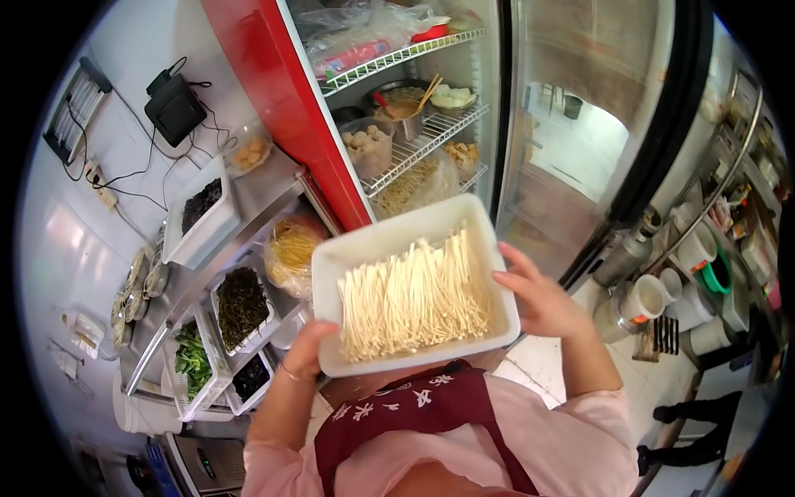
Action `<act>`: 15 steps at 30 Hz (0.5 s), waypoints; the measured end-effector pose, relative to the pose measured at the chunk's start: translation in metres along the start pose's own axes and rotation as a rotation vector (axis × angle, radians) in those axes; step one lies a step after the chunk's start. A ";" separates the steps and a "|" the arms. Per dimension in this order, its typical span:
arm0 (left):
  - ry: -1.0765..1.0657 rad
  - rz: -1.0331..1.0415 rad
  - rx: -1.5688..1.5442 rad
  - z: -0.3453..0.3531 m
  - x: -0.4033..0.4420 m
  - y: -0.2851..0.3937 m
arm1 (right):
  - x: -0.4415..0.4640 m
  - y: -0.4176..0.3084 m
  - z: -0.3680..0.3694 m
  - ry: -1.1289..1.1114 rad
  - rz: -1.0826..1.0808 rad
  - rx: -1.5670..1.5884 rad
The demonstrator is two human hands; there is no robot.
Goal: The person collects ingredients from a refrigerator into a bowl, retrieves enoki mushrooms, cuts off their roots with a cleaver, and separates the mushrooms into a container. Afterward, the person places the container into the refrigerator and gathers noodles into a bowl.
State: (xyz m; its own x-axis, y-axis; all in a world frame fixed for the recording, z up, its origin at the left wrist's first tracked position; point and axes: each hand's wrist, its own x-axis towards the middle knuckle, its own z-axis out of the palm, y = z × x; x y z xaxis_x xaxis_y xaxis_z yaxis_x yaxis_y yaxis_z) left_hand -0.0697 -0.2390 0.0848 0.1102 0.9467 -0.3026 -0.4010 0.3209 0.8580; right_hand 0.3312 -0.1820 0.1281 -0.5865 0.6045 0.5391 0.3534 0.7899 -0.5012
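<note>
A white plastic tub (331, 286) is held up in front of my chest, slightly tilted. Rows of pale enoki mushrooms (414, 298) lie inside it. My left hand (308, 348) grips the tub's lower left corner, its fingers mostly hidden beneath. On the right side, my right hand (534, 290) clasps the wall, thumb and fingers at the rim. Just beyond the tub stands a red-framed fridge (273, 91) with its glass door (571, 124) swung open to the right.
Fridge shelves hold a tub of round balls (368, 149), a pot (406, 120) and bagged food (422, 182). At left, a steel rack carries a tub of dark food (203, 207) and a basket of greens (195, 360). Buckets (646, 298) and another person's legs (696, 427) are at right.
</note>
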 end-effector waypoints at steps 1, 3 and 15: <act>-0.076 0.000 0.024 0.010 0.007 0.020 | 0.008 -0.004 -0.014 -0.005 -0.011 0.006; -0.142 0.012 0.046 0.031 0.023 0.059 | 0.024 -0.012 -0.044 -0.007 -0.244 -0.023; -0.282 0.549 0.330 0.134 0.087 0.171 | 0.085 0.039 -0.135 0.401 -0.393 -0.239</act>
State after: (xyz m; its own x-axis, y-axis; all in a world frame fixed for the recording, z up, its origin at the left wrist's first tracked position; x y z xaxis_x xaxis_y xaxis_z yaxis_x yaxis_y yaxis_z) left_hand -0.0071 -0.0986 0.2609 0.2208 0.9308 0.2914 -0.1741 -0.2564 0.9508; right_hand 0.3937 -0.0858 0.2451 -0.4025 0.2182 0.8890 0.3472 0.9350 -0.0724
